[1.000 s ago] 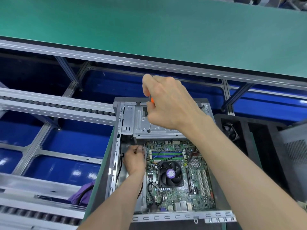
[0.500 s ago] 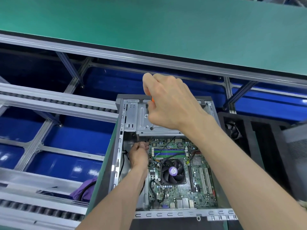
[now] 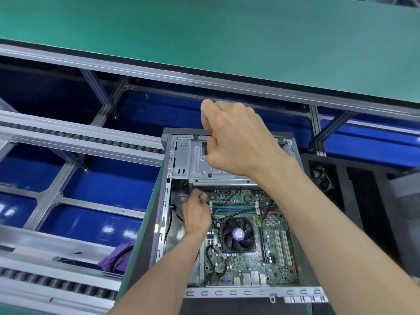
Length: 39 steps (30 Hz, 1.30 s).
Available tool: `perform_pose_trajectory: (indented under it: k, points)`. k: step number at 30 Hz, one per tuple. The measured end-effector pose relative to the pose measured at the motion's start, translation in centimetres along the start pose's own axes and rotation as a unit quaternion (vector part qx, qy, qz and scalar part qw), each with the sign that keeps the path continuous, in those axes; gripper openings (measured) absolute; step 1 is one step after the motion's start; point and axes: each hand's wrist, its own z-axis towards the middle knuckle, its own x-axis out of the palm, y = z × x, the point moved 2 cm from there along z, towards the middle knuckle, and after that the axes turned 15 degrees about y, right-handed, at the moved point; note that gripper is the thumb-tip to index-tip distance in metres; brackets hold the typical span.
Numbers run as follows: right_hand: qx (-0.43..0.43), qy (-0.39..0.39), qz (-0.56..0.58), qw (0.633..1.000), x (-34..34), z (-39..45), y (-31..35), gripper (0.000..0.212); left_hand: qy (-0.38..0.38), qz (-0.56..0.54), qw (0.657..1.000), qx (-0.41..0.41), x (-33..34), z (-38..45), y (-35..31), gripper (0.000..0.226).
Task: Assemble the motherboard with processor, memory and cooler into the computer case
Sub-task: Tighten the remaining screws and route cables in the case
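Observation:
An open grey computer case (image 3: 168, 223) lies in front of me with the green motherboard (image 3: 272, 253) inside. A black cooler fan (image 3: 237, 235) with a purple hub sits at the board's middle, and memory sticks (image 3: 234, 210) lie just above it. My right hand (image 3: 238, 142) grips a screwdriver with an orange handle (image 3: 213, 134) held upright over the drive cage (image 3: 197, 164); its shaft runs down toward the board's upper left corner. My left hand (image 3: 196, 214) is inside the case at that corner, fingers curled and pinching near the screwdriver tip; what it holds is hidden.
A green bench top (image 3: 204, 42) runs across the back. Aluminium roller rails (image 3: 68, 137) and blue bins (image 3: 109, 185) lie to the left. A black foam tray (image 3: 354, 201) with a spare fan (image 3: 320, 178) stands to the right. A purple cloth (image 3: 118, 258) lies lower left.
My left hand has crept up along the board's left edge to its upper left corner. My right hand stays over the drive cage with the screwdriver.

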Motion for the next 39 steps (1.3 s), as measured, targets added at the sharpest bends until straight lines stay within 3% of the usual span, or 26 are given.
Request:
perform_pose_trajectory:
  k: [3, 5, 6, 11, 16, 20, 25, 39]
  points:
    - [0.000, -0.033, 0.037, 0.999, 0.0, -0.2, -0.8, 0.027, -0.017, -0.194, 0.979, -0.066, -0.1, 0.0, 0.5, 0.015]
    - [0.010, -0.060, 0.073, 0.995, -0.1, -0.4, -1.8, 0.025, -0.040, -0.373, 0.919, -0.119, -0.2, 0.1, 0.9, 0.014]
    - [0.021, -0.071, 0.087, 0.993, -0.1, -0.6, -2.4, 0.024, -0.049, -0.412, 0.900, -0.133, -0.2, 0.2, 1.0, 0.012]
    - [0.084, -0.097, 0.160, 0.979, 0.2, -1.4, -5.4, 0.022, -0.066, -0.531, 0.824, -0.186, -0.4, 0.6, 0.1, 0.009]
    - [0.125, -0.106, 0.201, 0.966, 0.0, -2.2, -6.8, 0.018, -0.058, -0.698, 0.676, -0.229, -0.2, 0.0, -0.7, 0.010]
    - [0.125, -0.118, 0.202, 0.964, -0.7, -2.5, -6.7, 0.018, -0.056, -0.768, 0.602, -0.211, 0.3, -0.4, -1.0, 0.011]
    - [0.125, -0.110, 0.196, 0.966, -0.5, -2.9, -6.0, 0.017, -0.028, -0.799, 0.568, -0.197, 0.2, -0.5, -1.3, 0.011]
    - [0.145, -0.091, 0.194, 0.966, -0.6, -2.9, -6.3, 0.020, -0.025, -0.826, 0.529, -0.191, 0.1, -0.8, -1.7, 0.015]
